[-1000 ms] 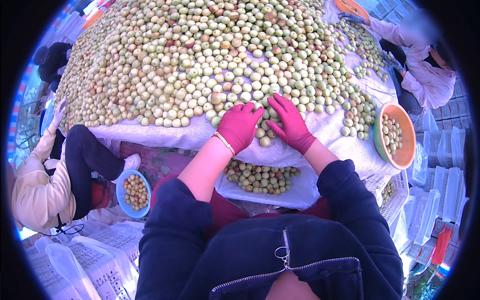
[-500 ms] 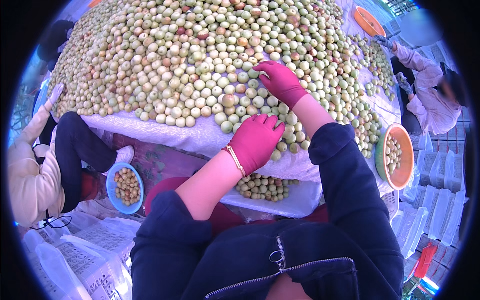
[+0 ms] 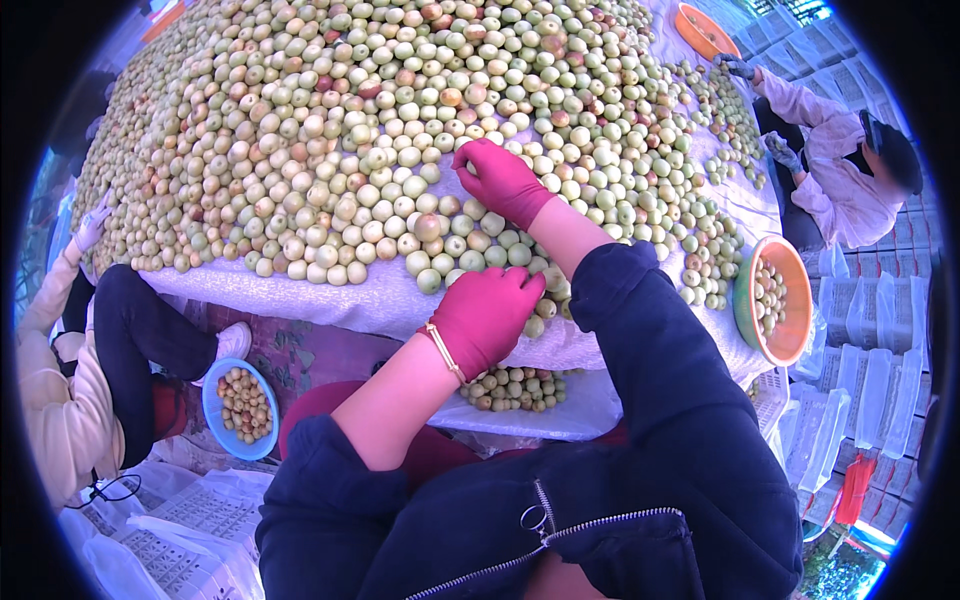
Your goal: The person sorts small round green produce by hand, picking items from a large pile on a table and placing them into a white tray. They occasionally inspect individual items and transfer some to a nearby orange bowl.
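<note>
My left hand, in a magenta glove and wearing a light bracelet, is bent over the pale green-yellow round fruits near the cloth's front edge; its fingers are curled, and what they hold is hidden. Farther in, my right hand, gloved alike, reaches left into the heap with thumb and fingers bent round something too small or hidden to name. More fruit sits in a lined tray below the edge, partly behind my left arm.
An orange-and-green basin with fruit stands right, another orange basin farther back. A blue bowl of fruit sits low left beside a co-worker; another co-worker works at the right. Lined plastic crates surround the workplace.
My right hand has moved forward and left, deeper over the heap. My left hand has drawn back toward the near edge, its fingers more curled. The view has shifted slightly.
</note>
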